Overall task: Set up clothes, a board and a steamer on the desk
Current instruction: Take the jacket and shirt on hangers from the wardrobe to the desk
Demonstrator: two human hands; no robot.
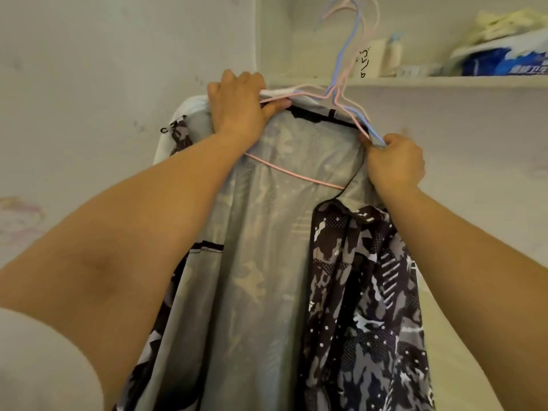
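Note:
A grey jacket (267, 262) with a black, grey and white camouflage print hangs open in front of me, its pale mesh lining facing me. It hangs on thin wire hangers (345, 93), pink and blue, whose hooks rise to the top of the frame. My left hand (240, 105) grips the jacket's left shoulder together with the pink hanger arm. Closed around the right hanger end and the cloth there is my right hand (394, 163). No board or steamer is in sight.
A white shelf (444, 82) runs along the wall at upper right, carrying a white bottle (393, 54), a blue and white package (504, 65) and pale folded cloth (504, 23). A pale wall fills the left side.

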